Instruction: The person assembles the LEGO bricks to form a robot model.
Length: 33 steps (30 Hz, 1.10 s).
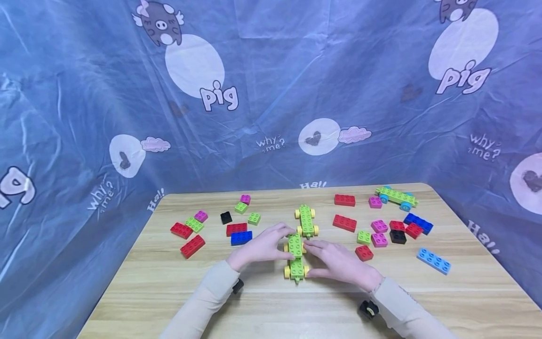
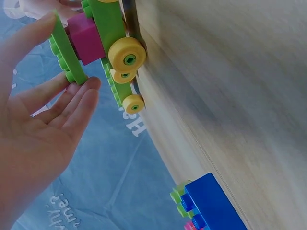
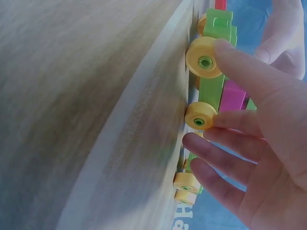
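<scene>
A green toy car base (image 1: pixel 297 271) with yellow wheels stands on the table between my hands. Stacked on it are a magenta brick (image 2: pixel 87 42) and, on top, a flat green studded plate (image 2: pixel 66 53). My left hand (image 1: pixel 263 245) pinches this plate at its ends, thumb at one and fingertips at the other. From the other side, my right hand (image 1: pixel 340 264) holds the base, its thumb on one yellow wheel (image 3: pixel 204 58) and its index finger at another wheel (image 3: pixel 200 116). A second green car base (image 1: pixel 306 220) stands just beyond, partly overlapped in the wrist views.
Loose bricks lie on both sides, including a blue brick (image 1: pixel 241 238) near my left hand and a red brick (image 1: pixel 364 253) near my right. Farther right are a light-blue brick (image 1: pixel 434 261) and a blue-wheeled green car base (image 1: pixel 397 197). A patterned blue cloth (image 1: pixel 271 94) hangs behind the table.
</scene>
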Each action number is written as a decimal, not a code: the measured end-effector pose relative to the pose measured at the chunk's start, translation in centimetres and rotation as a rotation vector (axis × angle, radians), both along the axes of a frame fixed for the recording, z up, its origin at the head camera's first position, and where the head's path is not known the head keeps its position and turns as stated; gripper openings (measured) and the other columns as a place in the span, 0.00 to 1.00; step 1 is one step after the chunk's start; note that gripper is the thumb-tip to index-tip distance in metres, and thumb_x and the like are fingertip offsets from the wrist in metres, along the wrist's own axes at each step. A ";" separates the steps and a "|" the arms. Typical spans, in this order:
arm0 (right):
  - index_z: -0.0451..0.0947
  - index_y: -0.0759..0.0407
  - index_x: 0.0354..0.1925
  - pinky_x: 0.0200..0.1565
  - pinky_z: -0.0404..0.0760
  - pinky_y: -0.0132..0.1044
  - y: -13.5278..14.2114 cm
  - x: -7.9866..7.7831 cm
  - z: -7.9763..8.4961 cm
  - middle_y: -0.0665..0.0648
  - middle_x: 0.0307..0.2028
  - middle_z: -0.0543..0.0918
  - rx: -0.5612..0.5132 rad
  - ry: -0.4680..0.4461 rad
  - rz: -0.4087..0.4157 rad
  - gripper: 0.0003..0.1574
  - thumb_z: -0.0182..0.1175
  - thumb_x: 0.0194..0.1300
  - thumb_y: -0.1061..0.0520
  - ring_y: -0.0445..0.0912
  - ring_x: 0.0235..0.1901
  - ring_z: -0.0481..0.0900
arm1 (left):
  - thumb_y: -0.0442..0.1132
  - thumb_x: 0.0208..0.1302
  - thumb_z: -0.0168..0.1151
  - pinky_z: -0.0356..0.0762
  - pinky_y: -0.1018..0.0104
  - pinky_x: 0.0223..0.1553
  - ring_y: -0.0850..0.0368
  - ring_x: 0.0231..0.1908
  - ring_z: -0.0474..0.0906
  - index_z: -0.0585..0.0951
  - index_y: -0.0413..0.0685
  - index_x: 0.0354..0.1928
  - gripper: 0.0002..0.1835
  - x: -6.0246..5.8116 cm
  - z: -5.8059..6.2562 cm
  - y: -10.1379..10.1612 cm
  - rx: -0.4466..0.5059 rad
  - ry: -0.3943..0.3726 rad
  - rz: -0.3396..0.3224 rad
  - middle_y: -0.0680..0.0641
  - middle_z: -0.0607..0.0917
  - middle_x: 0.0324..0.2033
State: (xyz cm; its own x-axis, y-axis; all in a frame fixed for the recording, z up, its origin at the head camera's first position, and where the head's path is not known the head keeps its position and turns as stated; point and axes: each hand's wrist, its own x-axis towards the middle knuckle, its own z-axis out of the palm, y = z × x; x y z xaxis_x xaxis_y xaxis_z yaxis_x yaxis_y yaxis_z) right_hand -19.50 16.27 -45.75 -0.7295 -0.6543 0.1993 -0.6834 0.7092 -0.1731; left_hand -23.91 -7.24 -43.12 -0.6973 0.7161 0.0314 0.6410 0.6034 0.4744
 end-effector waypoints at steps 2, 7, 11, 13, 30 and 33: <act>0.71 0.60 0.61 0.59 0.75 0.46 0.0 0.0 0.0 0.61 0.61 0.74 0.001 -0.002 0.000 0.47 0.62 0.52 0.33 0.54 0.59 0.75 | 0.53 0.54 0.67 0.72 0.64 0.61 0.57 0.55 0.74 0.70 0.46 0.63 0.36 -0.1 -0.1 0.0 -0.002 0.001 0.000 0.50 0.75 0.55; 0.70 0.60 0.61 0.59 0.75 0.46 -0.1 0.0 0.0 0.60 0.61 0.74 -0.003 -0.009 0.003 0.47 0.62 0.52 0.33 0.54 0.59 0.75 | 0.52 0.53 0.67 0.73 0.65 0.60 0.57 0.55 0.74 0.70 0.47 0.62 0.35 -0.2 -0.3 0.0 0.023 -0.016 0.000 0.51 0.76 0.54; 0.71 0.60 0.61 0.59 0.76 0.46 -0.1 0.0 0.1 0.60 0.61 0.74 -0.007 -0.013 0.001 0.46 0.62 0.52 0.33 0.54 0.59 0.75 | 0.53 0.52 0.68 0.73 0.64 0.60 0.57 0.55 0.74 0.70 0.46 0.62 0.36 -0.3 -0.3 -0.1 0.046 -0.025 -0.005 0.50 0.76 0.54; 0.71 0.60 0.60 0.59 0.76 0.46 -0.1 0.0 0.1 0.60 0.61 0.74 -0.007 -0.013 -0.004 0.46 0.62 0.52 0.33 0.53 0.59 0.75 | 0.52 0.52 0.68 0.73 0.63 0.60 0.56 0.55 0.74 0.70 0.45 0.62 0.36 -0.4 -0.3 0.0 0.049 -0.025 -0.011 0.50 0.76 0.54; 0.71 0.60 0.60 0.59 0.76 0.47 0.0 0.0 0.1 0.60 0.61 0.74 -0.003 -0.015 -0.006 0.46 0.62 0.52 0.33 0.54 0.59 0.75 | 0.54 0.51 0.68 0.73 0.65 0.60 0.57 0.54 0.75 0.70 0.45 0.62 0.38 -0.4 -0.3 0.1 0.018 0.022 -0.026 0.51 0.76 0.53; 0.71 0.60 0.60 0.59 0.76 0.47 0.0 0.0 0.1 0.60 0.61 0.74 -0.001 -0.012 -0.004 0.46 0.62 0.52 0.33 0.54 0.59 0.75 | 0.54 0.51 0.68 0.73 0.64 0.60 0.57 0.55 0.74 0.70 0.45 0.62 0.38 -0.4 -0.3 0.1 0.014 0.020 -0.023 0.51 0.76 0.53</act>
